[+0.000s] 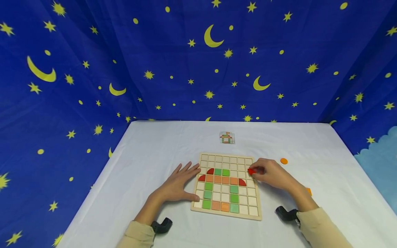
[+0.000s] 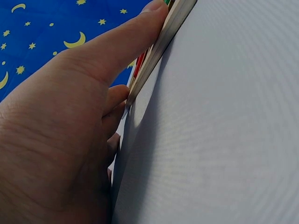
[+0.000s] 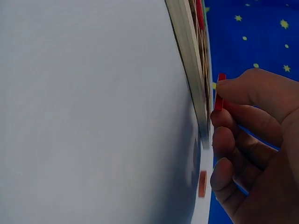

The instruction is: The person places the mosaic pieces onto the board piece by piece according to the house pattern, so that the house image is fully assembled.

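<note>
A square wooden grid board (image 1: 252, 201) lies on the table, partly filled with green, orange and red tiles. Red quarter-round tiles (image 1: 210, 171) sit at the sides of its upper rows. My left hand (image 1: 176, 186) is spread at the board's left side, its thumb on the lower left corner and fingertips at the left edge; the left wrist view shows the thumb (image 2: 154, 18) over the rim. Between thumb and forefinger, my right hand (image 1: 274, 174) pinches a small red tile (image 3: 219, 101) above the board's right edge. Fingers partly hide that tile's shape.
Behind the board lies a small pattern card (image 1: 227, 137). An orange disc (image 1: 284, 161) is on the white table (image 1: 161, 144) beyond the right hand. Another orange piece (image 1: 308, 191) shows partly behind the right wrist. Blue star-patterned cloth (image 1: 186, 62) hangs around the table.
</note>
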A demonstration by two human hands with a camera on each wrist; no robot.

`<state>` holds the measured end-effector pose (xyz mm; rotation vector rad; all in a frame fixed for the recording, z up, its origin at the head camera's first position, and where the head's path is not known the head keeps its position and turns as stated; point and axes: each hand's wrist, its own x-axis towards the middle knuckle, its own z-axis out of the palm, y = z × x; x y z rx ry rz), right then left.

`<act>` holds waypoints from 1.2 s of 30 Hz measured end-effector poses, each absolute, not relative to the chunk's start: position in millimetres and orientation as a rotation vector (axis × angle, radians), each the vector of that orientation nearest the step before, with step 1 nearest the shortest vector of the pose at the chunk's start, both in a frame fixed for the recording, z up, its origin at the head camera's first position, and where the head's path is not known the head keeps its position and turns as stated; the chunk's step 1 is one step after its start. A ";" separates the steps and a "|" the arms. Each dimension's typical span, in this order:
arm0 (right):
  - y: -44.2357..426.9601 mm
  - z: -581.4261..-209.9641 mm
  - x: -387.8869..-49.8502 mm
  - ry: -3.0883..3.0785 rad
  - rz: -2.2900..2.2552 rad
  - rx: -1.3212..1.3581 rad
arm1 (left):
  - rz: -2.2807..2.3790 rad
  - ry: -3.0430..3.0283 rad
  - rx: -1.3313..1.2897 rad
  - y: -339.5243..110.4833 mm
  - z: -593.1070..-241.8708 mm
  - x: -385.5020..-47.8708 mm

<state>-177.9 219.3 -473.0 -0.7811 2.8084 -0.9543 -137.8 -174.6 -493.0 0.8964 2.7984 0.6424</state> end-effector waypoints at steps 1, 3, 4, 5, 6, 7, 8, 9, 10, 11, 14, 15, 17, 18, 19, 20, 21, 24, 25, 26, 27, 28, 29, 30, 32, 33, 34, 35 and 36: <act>217.1 -472.8 -178.5 2.803 -0.955 -0.780 | 0.639 2.799 0.897 -174.6 -493.3 -137.8; 212.4 -472.7 -180.1 2.798 -0.944 -0.777 | 0.641 2.799 0.901 -174.7 -493.9 -137.9; 209.7 -472.7 -180.9 2.800 -0.934 -0.769 | 0.639 2.801 0.904 -174.8 -494.3 -138.0; 207.0 -472.5 -181.7 2.797 -0.932 -0.772 | 0.639 2.803 0.905 -174.8 -494.7 -138.1; 204.3 -472.3 -182.5 2.796 -0.927 -0.771 | 0.637 2.805 0.906 -174.8 -495.2 -138.3; 201.3 -472.1 -183.3 2.797 -0.919 -0.773 | 0.634 2.809 0.906 -175.1 -495.6 -138.5; 198.5 -472.0 -183.9 2.796 -0.915 -0.780 | 0.631 2.809 0.905 -175.2 -495.9 -138.6; 195.8 -471.7 -184.3 2.794 -0.906 -0.793 | 0.628 2.808 0.902 -175.2 -496.4 -138.7; 193.3 -471.3 -184.4 2.790 -0.903 -0.804 | 0.623 2.808 0.902 -175.3 -496.9 -138.8; 191.0 -470.8 -184.5 2.789 -0.897 -0.810 | 0.621 2.806 0.901 -175.2 -497.2 -138.8; 184.9 -469.9 -184.9 2.787 -0.879 -0.815 | 0.618 2.803 0.899 -174.9 -497.4 -138.6; 183.0 -469.8 -185.4 2.787 -0.873 -0.815 | 0.621 2.803 0.898 -174.8 -497.1 -138.6; 179.3 -469.4 -186.6 2.786 -0.866 -0.812 | 0.622 2.806 0.900 -174.9 -496.5 -138.7; 177.7 -469.8 -187.5 2.781 -0.865 -0.816 | 0.621 2.808 0.899 -175.0 -496.0 -138.7; 176.0 -469.9 -188.1 2.774 -0.864 -0.819 | 0.621 2.809 0.901 -175.1 -495.6 -138.8; 174.4 -469.9 -188.6 2.766 -0.863 -0.826 | 0.623 2.809 0.904 -175.2 -495.3 -139.0; 172.7 -470.2 -189.0 2.762 -0.856 -0.830 | 0.620 2.809 0.904 -175.4 -495.2 -139.0; 170.0 -470.2 -189.0 2.752 -0.853 -0.847 | 0.621 2.806 0.908 -175.2 -494.7 -138.9; 169.1 -469.7 -188.6 2.749 -0.854 -0.854 | 0.628 2.804 0.909 -175.3 -494.4 -138.8; 168.5 -469.4 -188.2 2.747 -0.856 -0.859 | 0.630 2.803 0.909 -175.4 -494.2 -138.8; 167.9 -469.2 -187.8 2.744 -0.858 -0.864 | 0.633 2.802 0.909 -175.5 -493.9 -138.7; 167.6 -468.8 -187.4 2.739 -0.863 -0.870 | 0.636 2.801 0.911 -175.6 -493.5 -138.8; 167.0 -468.2 -186.7 2.734 -0.867 -0.873 | 0.635 2.802 0.913 -175.7 -493.3 -138.8; 166.6 -468.1 -186.2 2.728 -0.871 -0.876 | 0.637 2.803 0.915 -175.7 -493.1 -138.9; 166.2 -468.2 -185.6 2.718 -0.876 -0.875 | 0.632 2.804 0.918 -175.6 -493.6 -139.1; 166.1 -468.4 -185.4 2.715 -0.877 -0.879 | 0.632 2.803 0.918 -175.5 -493.9 -139.1; 166.0 -468.2 -185.0 2.712 -0.880 -0.882 | 0.632 2.803 0.916 -175.4 -494.2 -139.1; 165.8 -467.9 -184.7 2.709 -0.884 -0.884 | 0.628 2.803 0.914 -175.3 -494.6 -139.2; 165.8 -467.5 -184.4 2.705 -0.891 -0.886 | 0.629 2.803 0.912 -175.1 -494.9 -139.2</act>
